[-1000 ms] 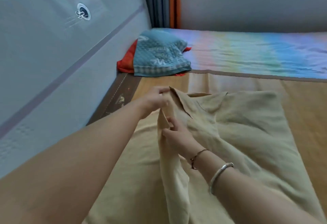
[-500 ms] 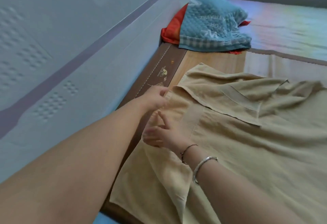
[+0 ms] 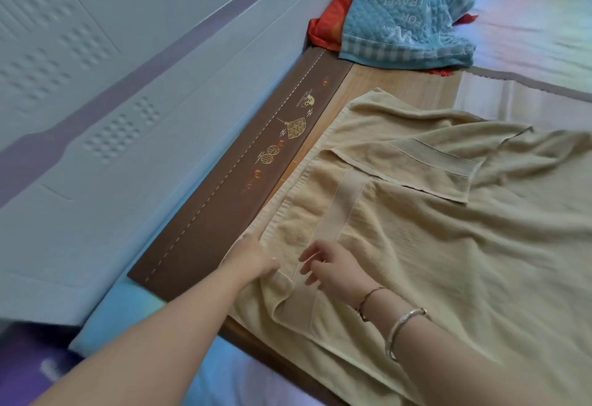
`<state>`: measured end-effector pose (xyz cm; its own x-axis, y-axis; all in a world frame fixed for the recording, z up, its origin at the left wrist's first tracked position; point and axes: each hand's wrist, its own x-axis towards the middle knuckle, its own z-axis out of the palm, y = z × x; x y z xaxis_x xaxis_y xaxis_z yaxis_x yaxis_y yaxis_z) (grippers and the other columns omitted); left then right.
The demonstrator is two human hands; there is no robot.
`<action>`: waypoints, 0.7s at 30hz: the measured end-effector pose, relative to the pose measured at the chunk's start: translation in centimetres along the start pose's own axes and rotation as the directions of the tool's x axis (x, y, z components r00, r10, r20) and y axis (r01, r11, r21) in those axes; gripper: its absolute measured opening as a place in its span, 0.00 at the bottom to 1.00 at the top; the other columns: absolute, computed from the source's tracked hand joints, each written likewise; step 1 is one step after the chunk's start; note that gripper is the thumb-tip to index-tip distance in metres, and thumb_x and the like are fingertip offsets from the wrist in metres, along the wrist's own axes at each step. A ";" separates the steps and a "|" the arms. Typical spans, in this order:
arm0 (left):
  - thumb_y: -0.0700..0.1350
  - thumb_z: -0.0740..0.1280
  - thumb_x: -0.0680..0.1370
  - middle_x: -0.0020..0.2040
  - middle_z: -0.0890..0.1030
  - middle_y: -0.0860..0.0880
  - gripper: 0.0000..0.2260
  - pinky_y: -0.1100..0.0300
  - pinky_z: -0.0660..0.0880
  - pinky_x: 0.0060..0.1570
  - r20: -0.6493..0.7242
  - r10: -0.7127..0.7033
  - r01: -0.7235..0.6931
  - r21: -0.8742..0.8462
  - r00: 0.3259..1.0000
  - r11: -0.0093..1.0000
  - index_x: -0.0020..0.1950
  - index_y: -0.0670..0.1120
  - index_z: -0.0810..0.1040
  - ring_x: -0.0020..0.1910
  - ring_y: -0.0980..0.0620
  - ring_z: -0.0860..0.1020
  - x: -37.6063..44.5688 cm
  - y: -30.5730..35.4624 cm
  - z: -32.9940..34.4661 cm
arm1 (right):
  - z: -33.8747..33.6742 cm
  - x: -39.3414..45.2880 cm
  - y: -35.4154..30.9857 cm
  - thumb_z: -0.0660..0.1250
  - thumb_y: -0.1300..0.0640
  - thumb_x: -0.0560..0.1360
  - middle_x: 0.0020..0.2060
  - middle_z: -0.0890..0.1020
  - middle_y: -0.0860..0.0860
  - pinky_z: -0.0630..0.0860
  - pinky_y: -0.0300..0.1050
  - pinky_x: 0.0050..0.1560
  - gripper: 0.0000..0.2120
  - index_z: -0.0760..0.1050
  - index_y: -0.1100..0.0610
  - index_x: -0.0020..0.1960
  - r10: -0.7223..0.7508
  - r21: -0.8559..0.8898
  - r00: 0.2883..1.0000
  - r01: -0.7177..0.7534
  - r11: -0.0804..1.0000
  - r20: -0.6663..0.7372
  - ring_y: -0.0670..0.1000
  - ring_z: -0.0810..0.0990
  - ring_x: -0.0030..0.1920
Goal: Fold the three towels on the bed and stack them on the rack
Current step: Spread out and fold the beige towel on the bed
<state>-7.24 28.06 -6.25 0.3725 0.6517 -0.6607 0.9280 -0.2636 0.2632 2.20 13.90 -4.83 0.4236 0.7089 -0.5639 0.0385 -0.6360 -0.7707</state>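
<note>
Head view: large beige terry towel [image 3: 432,245] spread on woven bamboo bed mat [image 3: 368,80], long axis running left edge to right. Left hand [image 3: 253,256] flat, pressing near left corner; right hand [image 3: 336,269] loosely spread, touching the hem, gripping nothing.

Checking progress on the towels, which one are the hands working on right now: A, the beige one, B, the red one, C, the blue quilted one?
A: both the left hand and right hand rest on the beige towel spread across the mat.
</note>
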 end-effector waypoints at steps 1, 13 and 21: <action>0.49 0.69 0.72 0.61 0.76 0.43 0.25 0.54 0.76 0.53 0.012 -0.019 0.019 0.002 1.000 1.000 0.66 0.42 0.71 0.58 0.44 0.77 -0.2 -0.3 0.2 | 0.8 -0.1 0.0 0.55 0.65 0.73 0.45 0.82 0.50 0.79 0.47 0.49 0.13 0.75 0.53 0.48 -0.011 -0.008 1.000 0.011 1.000 0.002 0.47 0.83 0.44; 0.38 0.65 0.76 0.41 0.78 0.48 0.05 0.65 0.66 0.29 -0.305 -0.010 -0.051 -0.191 0.952 0.980 0.42 0.44 0.78 0.33 0.54 0.71 -0.1 -6.6 -3.3 | 6.9 -0.2 -0.9 0.58 0.62 0.72 0.50 0.79 0.48 0.76 0.52 0.57 0.11 0.74 0.48 0.48 -0.093 -0.019 0.995 0.093 0.995 -0.026 0.50 0.78 0.51; 0.45 0.65 0.78 0.63 0.68 0.45 0.14 0.50 0.70 0.58 -0.487 0.101 -0.053 0.111 0.867 0.992 0.62 0.46 0.68 0.60 0.42 0.69 -0.7 -6.4 1.4 | 4.7 -1.0 1.8 0.55 0.68 0.74 0.45 0.80 0.49 0.76 0.46 0.52 0.13 0.75 0.57 0.50 -0.150 -0.031 0.958 0.146 0.989 -0.246 0.49 0.78 0.48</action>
<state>-13.44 28.30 -8.47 0.4180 0.8852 -0.2040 0.9010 -0.3753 0.2177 -2.41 13.45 -7.00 0.6229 0.6988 -0.3516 0.1279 -0.5344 -0.8355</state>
